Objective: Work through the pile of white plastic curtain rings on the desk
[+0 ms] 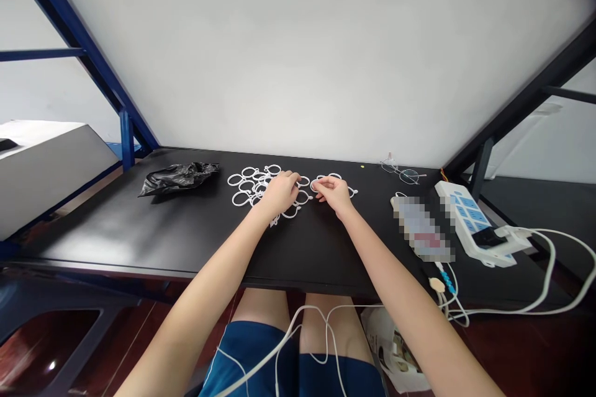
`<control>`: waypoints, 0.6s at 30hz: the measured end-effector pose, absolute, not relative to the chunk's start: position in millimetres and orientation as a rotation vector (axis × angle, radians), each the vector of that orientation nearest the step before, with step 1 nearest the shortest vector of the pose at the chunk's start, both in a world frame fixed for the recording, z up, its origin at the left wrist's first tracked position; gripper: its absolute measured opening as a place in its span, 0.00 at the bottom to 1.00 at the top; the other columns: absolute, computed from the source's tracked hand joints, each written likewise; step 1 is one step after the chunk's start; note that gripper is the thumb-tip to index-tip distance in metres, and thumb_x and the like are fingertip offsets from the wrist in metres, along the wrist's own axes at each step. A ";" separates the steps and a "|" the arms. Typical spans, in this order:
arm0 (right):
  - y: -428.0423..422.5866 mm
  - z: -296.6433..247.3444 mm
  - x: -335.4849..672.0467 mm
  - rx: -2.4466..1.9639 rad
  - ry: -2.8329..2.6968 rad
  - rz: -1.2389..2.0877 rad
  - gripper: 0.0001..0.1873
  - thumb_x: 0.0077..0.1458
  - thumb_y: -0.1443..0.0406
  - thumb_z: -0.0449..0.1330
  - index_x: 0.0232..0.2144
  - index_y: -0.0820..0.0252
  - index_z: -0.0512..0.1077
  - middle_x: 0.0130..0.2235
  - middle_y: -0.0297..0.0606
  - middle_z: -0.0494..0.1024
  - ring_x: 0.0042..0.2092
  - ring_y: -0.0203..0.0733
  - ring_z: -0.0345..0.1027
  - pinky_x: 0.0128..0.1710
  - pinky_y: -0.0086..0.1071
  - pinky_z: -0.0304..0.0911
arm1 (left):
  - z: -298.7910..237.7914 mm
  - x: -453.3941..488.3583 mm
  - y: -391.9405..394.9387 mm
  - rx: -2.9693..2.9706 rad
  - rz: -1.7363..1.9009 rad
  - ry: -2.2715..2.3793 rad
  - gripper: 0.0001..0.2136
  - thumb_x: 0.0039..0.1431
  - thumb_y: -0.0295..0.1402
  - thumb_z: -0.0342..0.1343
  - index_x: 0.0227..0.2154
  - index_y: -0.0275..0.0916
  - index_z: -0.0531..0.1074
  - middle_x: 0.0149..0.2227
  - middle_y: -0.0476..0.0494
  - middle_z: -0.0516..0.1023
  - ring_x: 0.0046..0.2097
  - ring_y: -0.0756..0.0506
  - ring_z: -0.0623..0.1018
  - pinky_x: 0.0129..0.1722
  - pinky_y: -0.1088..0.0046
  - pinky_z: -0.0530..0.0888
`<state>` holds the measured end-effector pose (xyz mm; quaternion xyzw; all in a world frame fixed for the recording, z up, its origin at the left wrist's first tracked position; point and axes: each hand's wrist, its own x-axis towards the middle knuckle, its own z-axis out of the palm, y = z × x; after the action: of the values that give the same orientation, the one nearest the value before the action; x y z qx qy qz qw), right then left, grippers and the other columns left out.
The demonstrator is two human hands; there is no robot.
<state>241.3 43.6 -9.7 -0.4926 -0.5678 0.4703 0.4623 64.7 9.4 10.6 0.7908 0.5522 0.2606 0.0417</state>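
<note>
Several white plastic curtain rings (241, 199) with small eyelets lie in a loose pile on the black tabletop (195, 229). My left hand (282, 192) rests over the right part of this pile, fingers bent and close together. At its fingertips is a white ring (303, 181); the hand hides part of the pile. Just to the right, my right hand (333, 193) has thumb and fingers pinched at the edge of another white ring (314, 186). A few more rings (335, 175) lie behind and beside that hand, partly covered by it.
A crumpled black plastic bag (179, 178) lies on the left. Eyeglasses (410, 177) are at the back right. A blurred phone-like device (421, 228) with a cable and a white power strip (472, 220) lie at the right. White cables (549, 273) trail across the front edge and my lap.
</note>
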 end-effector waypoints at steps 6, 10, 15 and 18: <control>43.4 -9.3 242.2 -1.204 -1.405 1.123 0.11 0.44 0.59 0.67 0.28 0.61 0.73 0.29 0.38 0.79 0.22 0.33 0.70 0.17 0.23 0.62 | 0.4 60.5 14.9 2.457 0.591 1.710 0.17 0.55 0.19 0.44 0.44 0.35 0.72 0.42 0.37 0.76 0.47 0.41 0.75 0.48 0.62 0.71; 39.0 -10.3 238.9 -1.077 -1.667 1.173 0.14 0.47 0.56 0.65 0.31 0.61 0.75 0.32 0.41 0.81 0.19 0.33 0.69 0.13 0.24 0.57 | -0.1 58.2 15.8 2.443 0.612 1.663 0.18 0.55 0.19 0.45 0.46 0.35 0.71 0.43 0.37 0.75 0.45 0.42 0.75 0.46 0.66 0.72; 37.1 -15.4 239.5 -1.069 -1.841 1.064 0.09 0.49 0.59 0.62 0.30 0.60 0.75 0.30 0.39 0.80 0.17 0.31 0.65 0.17 0.27 0.61 | 2.7 51.8 17.3 2.370 0.682 1.684 0.21 0.51 0.18 0.46 0.49 0.35 0.69 0.45 0.36 0.74 0.45 0.43 0.75 0.45 0.67 0.72; 40.1 -16.9 243.8 -1.133 -1.825 0.931 0.08 0.51 0.60 0.60 0.28 0.59 0.75 0.27 0.37 0.79 0.17 0.33 0.64 0.16 0.27 0.59 | 2.0 49.6 19.2 2.340 0.698 1.681 0.21 0.50 0.17 0.46 0.47 0.36 0.69 0.43 0.38 0.75 0.44 0.43 0.75 0.44 0.67 0.73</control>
<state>243.8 40.1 -16.9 -0.4458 -0.7178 0.3662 0.3897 49.6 19.2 2.0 0.7863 0.5649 0.2343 0.0882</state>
